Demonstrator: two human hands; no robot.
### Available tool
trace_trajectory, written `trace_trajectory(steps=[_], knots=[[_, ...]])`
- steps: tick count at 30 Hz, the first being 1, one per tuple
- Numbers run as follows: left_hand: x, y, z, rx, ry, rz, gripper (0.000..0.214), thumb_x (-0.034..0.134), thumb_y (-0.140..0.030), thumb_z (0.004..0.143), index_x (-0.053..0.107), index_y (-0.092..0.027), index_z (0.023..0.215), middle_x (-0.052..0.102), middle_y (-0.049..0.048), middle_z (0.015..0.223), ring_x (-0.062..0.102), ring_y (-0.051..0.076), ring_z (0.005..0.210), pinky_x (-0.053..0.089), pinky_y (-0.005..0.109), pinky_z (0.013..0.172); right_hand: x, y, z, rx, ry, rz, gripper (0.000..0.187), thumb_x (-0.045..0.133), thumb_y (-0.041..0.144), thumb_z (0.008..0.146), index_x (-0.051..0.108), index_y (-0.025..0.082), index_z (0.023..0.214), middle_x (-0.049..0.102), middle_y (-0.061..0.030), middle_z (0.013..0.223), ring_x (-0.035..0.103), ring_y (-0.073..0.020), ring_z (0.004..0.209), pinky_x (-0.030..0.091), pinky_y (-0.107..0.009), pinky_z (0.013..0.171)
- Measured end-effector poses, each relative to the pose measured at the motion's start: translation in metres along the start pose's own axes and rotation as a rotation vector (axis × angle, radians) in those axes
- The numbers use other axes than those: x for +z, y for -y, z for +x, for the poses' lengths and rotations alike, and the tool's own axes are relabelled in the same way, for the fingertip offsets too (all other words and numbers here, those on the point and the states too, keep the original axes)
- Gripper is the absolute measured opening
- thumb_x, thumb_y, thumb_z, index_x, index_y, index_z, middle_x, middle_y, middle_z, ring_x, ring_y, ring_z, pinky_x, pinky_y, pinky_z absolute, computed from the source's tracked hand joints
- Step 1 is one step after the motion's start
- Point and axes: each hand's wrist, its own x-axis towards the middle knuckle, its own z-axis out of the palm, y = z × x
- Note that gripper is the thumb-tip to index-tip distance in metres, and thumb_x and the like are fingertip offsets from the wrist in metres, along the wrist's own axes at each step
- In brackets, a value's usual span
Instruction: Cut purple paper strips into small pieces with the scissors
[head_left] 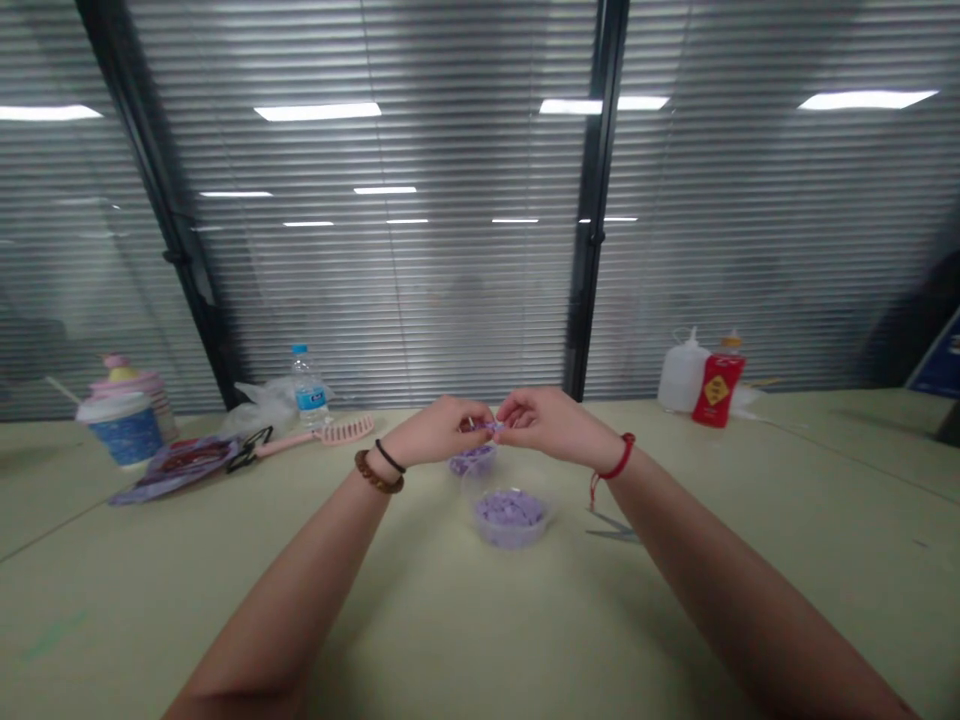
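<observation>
Pinch at mid-table: left hand (433,432) and right hand (553,424) meet fingertip to fingertip on small purple piece (481,427), held just above small tub (472,463) of purple bits. Clear tub (511,520), also purple-filled, sits nearer on table (225,590); scissors (612,530) lie right of it.

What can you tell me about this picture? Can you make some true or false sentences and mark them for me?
The left hand and the right hand hold a small purple piece. True.
The right hand wears a blue band on its wrist. False: it wears a red cord.
A clear tub holds purple crumbs. True.
The water bottle lies on its side. False: it stands upright.
</observation>
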Motion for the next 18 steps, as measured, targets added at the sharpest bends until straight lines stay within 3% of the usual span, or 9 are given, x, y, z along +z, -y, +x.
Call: trace_trajectory(steps=[6, 13, 18], knots=[[-0.004, 0.001, -0.004, -0.011, 0.067, -0.077, 0.022, 0.047, -0.033, 0.081, 0.061, -0.017, 0.086, 0.059, -0.0017, 0.067, 0.051, 0.009, 0.059, 0.035, 0.017, 0.053, -0.006, -0.003, 0.001, -0.021, -0.037, -0.058, 0.013, 0.056, 0.020, 0.067, 0.060, 0.015, 0.078, 0.062, -0.0005, 0.064, 0.057, -0.0106, 0.060, 0.040, -0.018, 0.054], [-0.028, 0.010, -0.018, -0.076, 0.158, -0.141, 0.023, 0.047, -0.033, 0.081, 0.061, -0.016, 0.086, 0.063, 0.0010, 0.074, 0.056, 0.011, 0.066, 0.039, 0.019, 0.059, -0.034, -0.003, -0.008, 0.057, 0.038, 0.085, 0.012, 0.050, 0.016, 0.068, 0.057, 0.013, 0.078, 0.062, -0.0015, 0.063, 0.058, -0.0107, 0.059, 0.043, -0.018, 0.053], [-0.044, 0.006, -0.029, -0.095, 0.172, -0.112, 0.026, 0.043, -0.036, 0.083, 0.060, -0.016, 0.081, 0.062, 0.0001, 0.070, 0.057, 0.011, 0.066, 0.039, 0.018, 0.058, -0.045, -0.004, -0.013, 0.066, -0.024, 0.111, 0.008, 0.051, 0.016, 0.069, 0.055, 0.013, 0.074, 0.061, -0.0014, 0.062, 0.058, -0.0104, 0.057, 0.045, -0.019, 0.054]])
